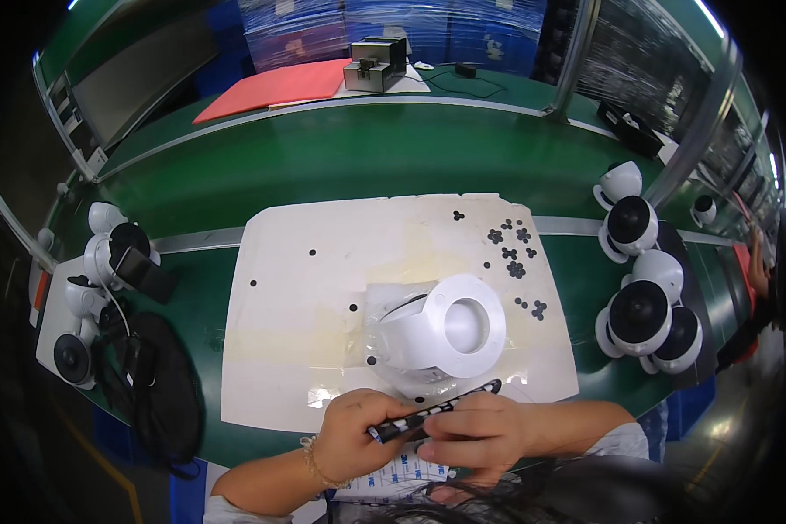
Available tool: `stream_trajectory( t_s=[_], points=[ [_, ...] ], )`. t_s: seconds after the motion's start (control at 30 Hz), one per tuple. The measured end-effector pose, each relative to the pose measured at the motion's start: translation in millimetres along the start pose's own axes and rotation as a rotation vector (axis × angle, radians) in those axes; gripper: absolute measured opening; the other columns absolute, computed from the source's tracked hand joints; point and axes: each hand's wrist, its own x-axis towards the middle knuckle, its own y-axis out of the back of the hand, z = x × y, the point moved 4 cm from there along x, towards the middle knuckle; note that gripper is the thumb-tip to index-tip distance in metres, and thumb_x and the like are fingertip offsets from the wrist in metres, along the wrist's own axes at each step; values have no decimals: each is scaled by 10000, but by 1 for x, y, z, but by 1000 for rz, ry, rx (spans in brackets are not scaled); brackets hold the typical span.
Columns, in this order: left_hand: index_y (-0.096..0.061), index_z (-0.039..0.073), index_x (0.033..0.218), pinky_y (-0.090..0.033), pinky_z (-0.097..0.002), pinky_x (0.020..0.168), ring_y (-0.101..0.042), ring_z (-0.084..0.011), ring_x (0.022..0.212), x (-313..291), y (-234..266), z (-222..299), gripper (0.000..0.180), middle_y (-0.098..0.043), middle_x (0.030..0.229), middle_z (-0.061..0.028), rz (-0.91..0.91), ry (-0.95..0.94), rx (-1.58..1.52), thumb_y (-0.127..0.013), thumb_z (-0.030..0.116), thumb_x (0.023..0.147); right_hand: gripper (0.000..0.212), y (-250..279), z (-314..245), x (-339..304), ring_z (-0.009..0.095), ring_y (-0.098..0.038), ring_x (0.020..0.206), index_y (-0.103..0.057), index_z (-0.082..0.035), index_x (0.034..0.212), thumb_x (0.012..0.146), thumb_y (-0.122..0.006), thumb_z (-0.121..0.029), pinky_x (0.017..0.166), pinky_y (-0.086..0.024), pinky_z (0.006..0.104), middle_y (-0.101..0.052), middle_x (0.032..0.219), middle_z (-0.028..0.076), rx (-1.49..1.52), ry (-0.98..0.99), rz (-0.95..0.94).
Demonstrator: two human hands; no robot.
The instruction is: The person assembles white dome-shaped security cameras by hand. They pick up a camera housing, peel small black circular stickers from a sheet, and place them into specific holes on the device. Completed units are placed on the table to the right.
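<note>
In front of me, my left hand [355, 434] is closed on the left end of a black strip with white dots [410, 421], held at a slant. My right hand [482, 430] grips the same strip farther right, its fingers wrapped over it. Below the hands lies a white sheet with blue print [393, 482], partly hidden by the right fingers. Just beyond them a white dome-shaped housing with a ring-shaped base [491, 316] lies on its side on clear plastic wrap [375, 301]. Small black round pads [515, 270] are scattered on the pale board [288, 349], mostly at its far right.
Several white camera-like units with black fronts stand at the right [641, 318] and left [86, 299]. A black cable bundle [157, 384] lies at the left. Toward the back are a metal box [375, 66], a red sheet [279, 87] and plastic-wrapped blue stacks [489, 44].
</note>
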Motion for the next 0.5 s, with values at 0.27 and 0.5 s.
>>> stream_trajectory(
  t_s=[0.27,0.5],
  points=[
    [-605,43,823,-444,-283,618,-527,-169,712,5,6,17,208,-578,938,-115,-8,-439,238,-701,29,639,433,44,30,-2,217,-531,776,-459,-89,1064,697,-567,114,612,-438,272,-513,984,146,-181,-433,233],
    [-635,46,806,-432,-301,674,-537,-211,756,14,2,10,219,-459,1242,-157,138,-330,180,-677,33,591,510,24,30,10,269,-547,830,-452,-60,1145,684,-629,70,678,-426,305,-473,1152,185,204,-172,183]
  ],
)
